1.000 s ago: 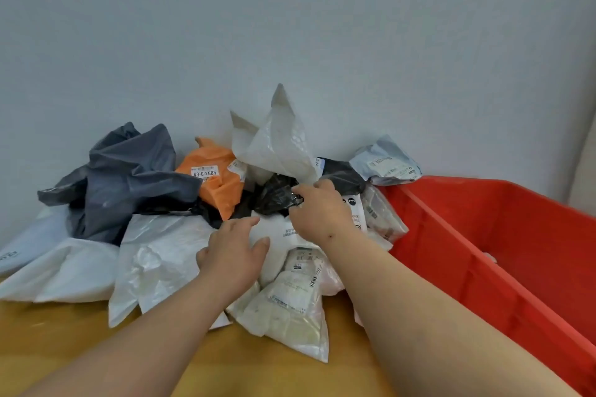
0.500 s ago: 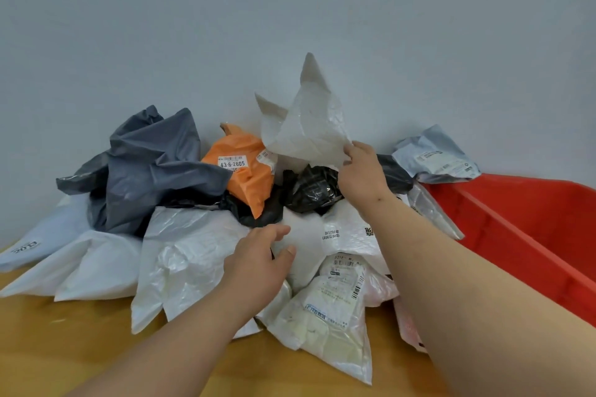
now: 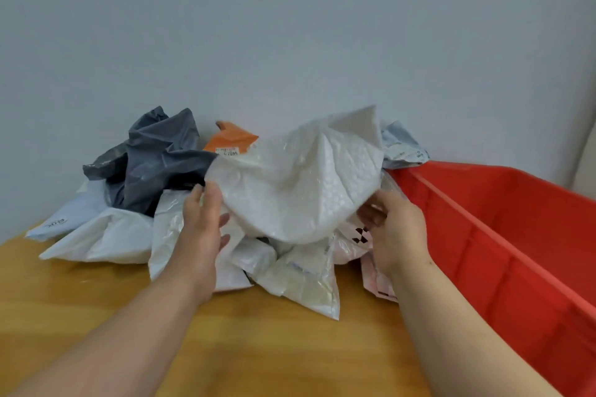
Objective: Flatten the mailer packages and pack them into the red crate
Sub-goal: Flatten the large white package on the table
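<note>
A large white bubble mailer (image 3: 300, 184) lies spread over the top of a heap of crumpled mailers on the wooden table (image 3: 225, 348). My left hand (image 3: 203, 226) holds its left edge, fingers reaching under it. My right hand (image 3: 395, 229) grips its lower right edge, fingers curled beneath. The heap holds a dark grey mailer (image 3: 158, 158), an orange mailer (image 3: 232, 138), a pale blue mailer (image 3: 401, 148) and several white ones (image 3: 100, 238). The red crate (image 3: 503, 235) stands at the right, next to the heap.
A plain grey wall rises right behind the heap. A clear bag with a label (image 3: 309, 280) lies at the heap's front. Bare wood shows at the front of the table. A pale upright surface (image 3: 585, 155) stands behind the crate.
The white bubble mailer stood upright at the back; my right hand has pulled it forward and down over the heap. My left hand has risen to take its left edge.
</note>
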Demonstrator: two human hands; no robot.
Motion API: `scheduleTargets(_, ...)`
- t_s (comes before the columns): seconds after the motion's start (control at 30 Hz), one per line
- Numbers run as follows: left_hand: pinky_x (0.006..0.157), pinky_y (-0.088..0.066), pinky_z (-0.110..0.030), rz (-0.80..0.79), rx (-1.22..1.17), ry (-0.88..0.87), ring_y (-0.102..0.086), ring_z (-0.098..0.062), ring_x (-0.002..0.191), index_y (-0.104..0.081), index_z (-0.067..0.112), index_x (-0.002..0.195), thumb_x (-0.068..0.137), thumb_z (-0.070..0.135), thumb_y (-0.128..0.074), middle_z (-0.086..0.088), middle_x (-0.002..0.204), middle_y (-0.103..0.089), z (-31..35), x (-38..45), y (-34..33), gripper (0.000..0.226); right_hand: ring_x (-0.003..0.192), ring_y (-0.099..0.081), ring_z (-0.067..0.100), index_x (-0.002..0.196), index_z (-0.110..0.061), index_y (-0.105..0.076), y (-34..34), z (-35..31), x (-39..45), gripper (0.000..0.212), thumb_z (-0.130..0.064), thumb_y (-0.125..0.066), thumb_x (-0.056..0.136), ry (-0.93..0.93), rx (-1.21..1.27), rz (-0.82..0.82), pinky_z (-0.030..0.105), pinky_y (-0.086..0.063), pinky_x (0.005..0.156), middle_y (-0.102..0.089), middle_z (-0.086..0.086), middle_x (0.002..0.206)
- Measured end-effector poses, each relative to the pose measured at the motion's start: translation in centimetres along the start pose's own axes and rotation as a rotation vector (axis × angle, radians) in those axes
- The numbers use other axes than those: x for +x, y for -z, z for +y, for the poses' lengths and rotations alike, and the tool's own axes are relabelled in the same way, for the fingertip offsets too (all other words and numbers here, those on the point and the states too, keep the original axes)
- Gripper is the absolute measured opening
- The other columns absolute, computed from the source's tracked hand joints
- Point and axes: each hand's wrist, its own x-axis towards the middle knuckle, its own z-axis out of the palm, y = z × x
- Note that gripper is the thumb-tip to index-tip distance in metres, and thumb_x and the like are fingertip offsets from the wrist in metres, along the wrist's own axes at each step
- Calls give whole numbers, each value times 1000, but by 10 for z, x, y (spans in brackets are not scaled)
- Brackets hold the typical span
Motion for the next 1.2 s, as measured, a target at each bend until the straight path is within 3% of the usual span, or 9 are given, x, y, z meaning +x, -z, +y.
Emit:
scheduleTargets(0.1,112,-34,-44,-76,52,19,-46,-12,129,-27,49,147,71,85,-48,21,146,-43,-10,-25,12,87,89,-70,28,98,-1,-69,30,26,-26,13,-4,-59,90,-154,63,-9,35,-54,82,-74,9,82)
scheduleTargets(0.27,93,-47,-40,-162,38,94,-63,-14,110,-61,36,120,96,47,-50,13,114,-70,-22,-59,20,28,75,-70,27,99,-8,-62,70,54,-54,8,-12,-58,93,-294,-206,-80,35,-44,67,-64,6,81)
scheduleTargets(0.4,85,-51,-38,-154,119,157,-67,-19,103,-63,31,119,92,11,-60,6,108,-73,-28,-74,25,33,84,-74,31,110,-23,-53,94,65,-66,22,-14,-61,91,-356,-440,-241,38,-48,73,-64,5,105)
scheduleTargets(0.47,84,-52,-37,-169,144,178,-68,-18,102,-66,26,116,91,9,-63,5,106,-74,-29,-80,27,30,86,-73,26,117,-32,-57,100,69,-71,34,-11,-62,90,-360,-517,-308,35,-50,73,-69,6,112)
scheduleTargets(0.53,84,-52,-36,-184,146,178,-69,-18,101,-68,22,113,90,14,-66,4,106,-74,-28,-83,30,24,86,-73,24,117,-23,-63,103,71,-74,33,-5,-62,89,-354,-555,-319,31,-50,70,-71,9,113)
scheduleTargets(0.67,92,-51,-41,-193,120,166,-69,-17,103,-69,18,113,89,19,-66,2,109,-74,-27,-85,37,24,86,-73,25,111,-1,-65,111,74,-74,22,3,-62,90,-344,-471,-262,31,-52,73,-74,15,104)
scheduleTargets(0.9,95,-49,-45,-147,-134,181,-66,-22,110,-66,11,119,84,21,-64,-4,118,-71,-29,-80,56,36,96,-71,30,102,2,-67,122,78,-73,16,10,-58,91,-287,-331,-152,36,-53,86,-74,20,101)
scheduleTargets(1.07,106,-40,-43,-433,-195,280,-62,-27,118,-59,-3,127,56,3,-75,-16,131,-62,-22,-77,74,73,100,-66,33,100,1,-65,126,76,-78,31,19,-42,89,-302,-12,-88,38,-51,92,-73,16,95)
scheduleTargets(1.2,102,-50,-43,-579,-159,485,-59,-34,121,-71,-10,102,56,-2,-66,-26,126,-62,-22,-81,90,47,95,-66,33,105,0,-61,139,77,-83,22,3,-41,97,-399,226,-27,46,-53,91,-69,17,102)
